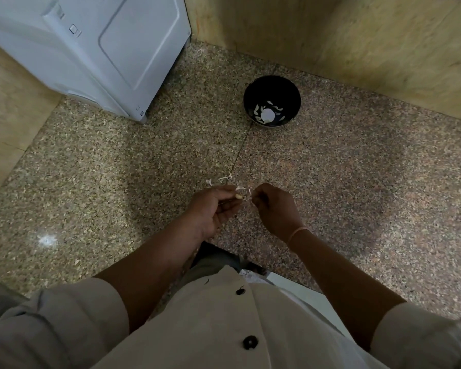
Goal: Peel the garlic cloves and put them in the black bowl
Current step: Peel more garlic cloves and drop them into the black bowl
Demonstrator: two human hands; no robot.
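Part done: black bowl (250,101) holds pale pieces (268,114), apparently peeled cloves; left hand (213,207) pinches one garlic clove (238,196), right hand (274,207) pinches its skin (246,192), peeling and bowling left.

One black bowl (272,87) (contents too jumbled to count), one left hand (214,210), one right hand (275,209).
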